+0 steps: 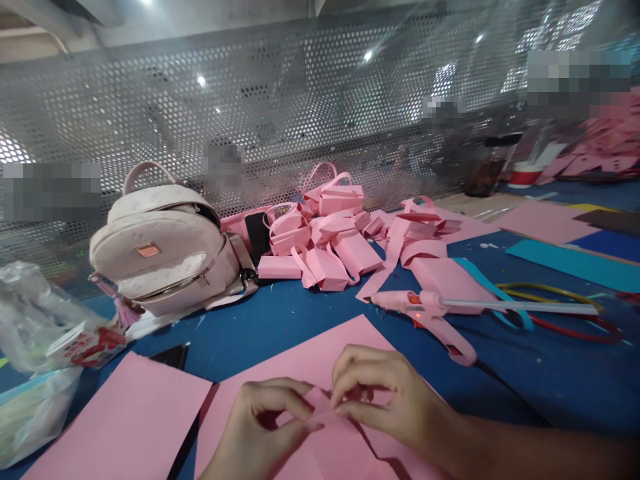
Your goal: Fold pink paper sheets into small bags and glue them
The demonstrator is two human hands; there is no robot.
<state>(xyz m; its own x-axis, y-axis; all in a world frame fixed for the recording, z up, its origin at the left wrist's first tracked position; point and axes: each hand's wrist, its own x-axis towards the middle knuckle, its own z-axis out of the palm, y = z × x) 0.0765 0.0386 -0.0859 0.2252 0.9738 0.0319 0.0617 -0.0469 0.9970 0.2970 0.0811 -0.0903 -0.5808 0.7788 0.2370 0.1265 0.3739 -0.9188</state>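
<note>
Both hands meet over a folded piece of pink paper [333,443] at the bottom middle of the head view. My left hand [273,417] pinches its top edge between thumb and fingers. Right beside it, my right hand [385,393] closes thumb and fingertips on the same edge. A larger pink sheet [350,337] lies flat under the work. To the right rests a pink hot glue gun [435,310] with a long glue stick in its back, nozzle pointing left. The lower part of the folded paper runs out of view.
Small pink paper bags [330,250] are heaped at the back. A white backpack [165,253] stands at the left, near a plastic bag [35,320] and a red-and-white box [87,343]. Another pink sheet [130,417] lies front left. Blue card [575,263] and a dark jar [487,167] are at the right.
</note>
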